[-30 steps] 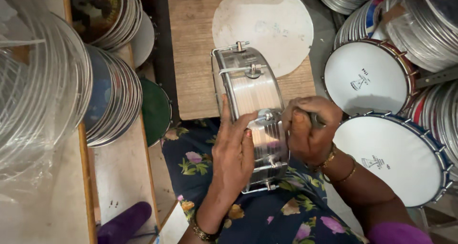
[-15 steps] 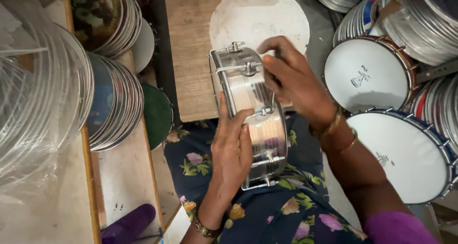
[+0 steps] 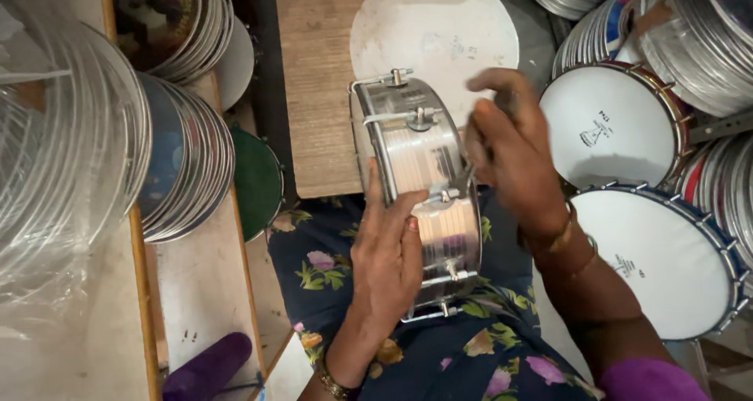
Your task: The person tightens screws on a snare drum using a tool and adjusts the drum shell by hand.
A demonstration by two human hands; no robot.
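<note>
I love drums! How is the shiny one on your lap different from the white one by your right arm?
The shiny metal drum stands on its edge, showing its silver side; the white drum shows its flat white face. The left hand rests on the metal drum; no hand touches the white drum. Both are round with metal fittings around the rim.

The person wears a dark blue garment printed with flowers in purple, pink and yellow and with green leaves. Both hands are bare. The left hand (image 3: 386, 268) has a gold-coloured bangle at the wrist and a nail painted red. The right hand (image 3: 514, 154) has bangles of similar metal at its wrist, and a purple sleeve covers the upper arm.
</note>
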